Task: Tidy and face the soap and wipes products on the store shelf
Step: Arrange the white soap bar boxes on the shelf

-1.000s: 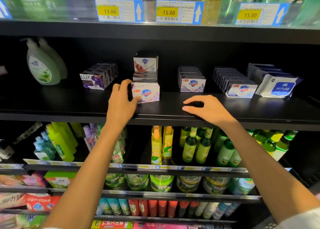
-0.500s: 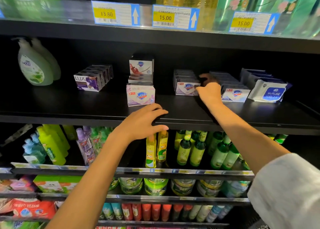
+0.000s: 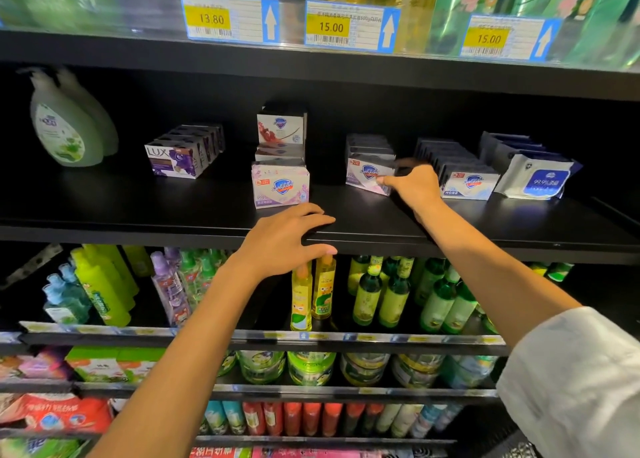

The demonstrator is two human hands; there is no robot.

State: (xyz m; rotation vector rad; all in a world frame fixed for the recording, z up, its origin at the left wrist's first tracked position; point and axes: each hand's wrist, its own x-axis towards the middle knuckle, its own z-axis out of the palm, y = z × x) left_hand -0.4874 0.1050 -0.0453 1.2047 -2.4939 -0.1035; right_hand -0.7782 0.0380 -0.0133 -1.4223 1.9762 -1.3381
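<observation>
Step in hand: facing the soap rows on the black shelf [image 3: 104, 212], centre of frame. Left of centre: LUX row [image 3: 176, 158], untouched. My left hand [image 3: 284, 239], fingers spread, rests on the shelf lip below the pink soap stack [image 3: 280, 187]. My right hand [image 3: 412, 186] pinches the front white soap box [image 3: 369, 173]. Next, likely: draw it forward, label square. Far right: wipes packs [image 3: 535, 179].

Soap boxes [image 3: 280, 187] stood in rows on the black shelf [image 3: 173, 212]; wipes packs [image 3: 535, 177] lay rightmost, faces forward.
</observation>
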